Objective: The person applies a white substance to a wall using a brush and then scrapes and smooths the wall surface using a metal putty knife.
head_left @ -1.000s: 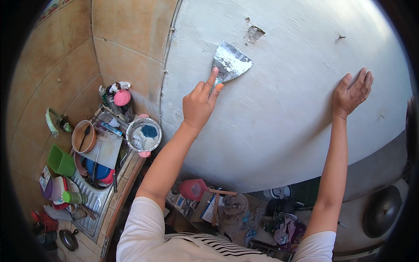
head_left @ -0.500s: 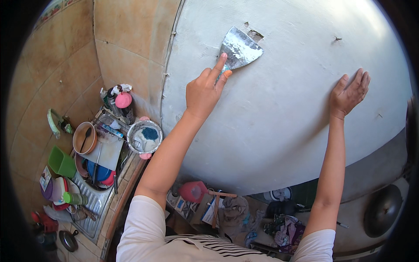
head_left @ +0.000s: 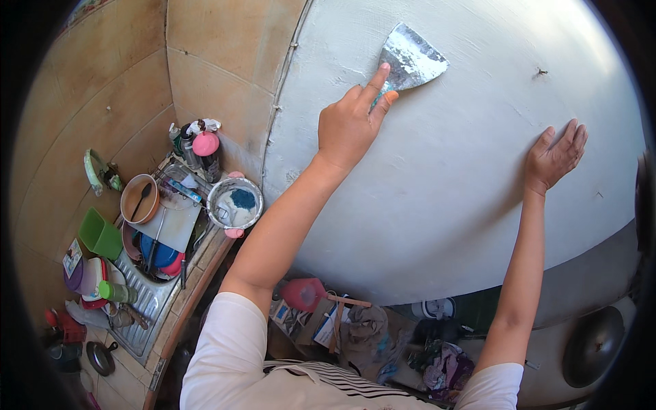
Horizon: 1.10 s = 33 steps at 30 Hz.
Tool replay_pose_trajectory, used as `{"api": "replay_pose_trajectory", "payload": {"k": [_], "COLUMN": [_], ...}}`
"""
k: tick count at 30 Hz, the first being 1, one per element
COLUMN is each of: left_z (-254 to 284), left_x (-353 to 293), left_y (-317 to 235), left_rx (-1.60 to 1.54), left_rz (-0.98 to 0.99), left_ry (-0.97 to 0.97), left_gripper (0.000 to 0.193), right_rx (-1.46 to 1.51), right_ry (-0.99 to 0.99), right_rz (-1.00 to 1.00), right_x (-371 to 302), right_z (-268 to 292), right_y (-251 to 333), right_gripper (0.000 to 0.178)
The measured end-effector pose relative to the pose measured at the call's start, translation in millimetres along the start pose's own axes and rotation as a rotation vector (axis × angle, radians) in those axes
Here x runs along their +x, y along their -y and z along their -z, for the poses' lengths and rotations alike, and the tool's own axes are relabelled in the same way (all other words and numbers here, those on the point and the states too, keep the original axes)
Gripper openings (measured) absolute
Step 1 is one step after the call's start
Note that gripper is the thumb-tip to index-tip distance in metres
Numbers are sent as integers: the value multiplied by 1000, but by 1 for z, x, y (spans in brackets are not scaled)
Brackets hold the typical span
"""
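My left hand is closed round the handle of a putty knife, its index finger stretched along the metal. The wide blade is smeared with white paste and lies against the pale grey wall. Most of the handle is hidden in my grip. My right hand rests on the same wall farther right, fingers extended, holding nothing. Low on the left, at the counter's edge, stands a pot with pink handles, containing white paste and a dark blue patch.
A cluttered sink lies left, with an orange bowl, a green container and dishes. Bottles stand in the tiled corner. Below the wall are a pink container, crumpled cloths and a dark round lid.
My left hand and the putty knife have moved right and slightly up over the wall. The chipped hole that showed beside the blade is no longer visible. My right hand stays on the wall.
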State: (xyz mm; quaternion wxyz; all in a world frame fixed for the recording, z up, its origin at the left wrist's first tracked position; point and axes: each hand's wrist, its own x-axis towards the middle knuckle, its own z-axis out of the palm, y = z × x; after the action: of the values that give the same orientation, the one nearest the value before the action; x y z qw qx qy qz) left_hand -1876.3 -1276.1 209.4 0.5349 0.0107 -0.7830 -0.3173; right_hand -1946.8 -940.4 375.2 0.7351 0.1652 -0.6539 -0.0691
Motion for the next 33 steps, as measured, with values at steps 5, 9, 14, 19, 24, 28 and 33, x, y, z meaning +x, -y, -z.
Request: {"api": "replay_pose_trajectory", "payload": {"k": [5,9,14,19,24,28,33], "left_z": [-5,0,1,17,13,28,41], "left_x": [-91,-140,-108,-48,-69,-61,-88], "left_y": [75,121,123,115,124,114,108], "left_rx": [-45,-14,-82,-63,-32,-76,-126], "left_rz": [127,161,145,202,170,255,364], "left_ry": [-117,-84,-84,-42,6,72,106], "left_gripper": [53,51,49,49,49,51,53], "right_rx": [9,13,-7,2,9,0,18], "right_ry": [-18,-30,-3,-8,-27,-45,-76], "right_rz": [9,22,21,14,15,43,78], "right_x": [2,1,-1,0,3,2,-1], "right_z": [1,0,0,1,0,0,-7], "right_y": [0,0,-7,2,-1,-1,-5], "right_gripper": [61,61,61,61,61,60,58]}}
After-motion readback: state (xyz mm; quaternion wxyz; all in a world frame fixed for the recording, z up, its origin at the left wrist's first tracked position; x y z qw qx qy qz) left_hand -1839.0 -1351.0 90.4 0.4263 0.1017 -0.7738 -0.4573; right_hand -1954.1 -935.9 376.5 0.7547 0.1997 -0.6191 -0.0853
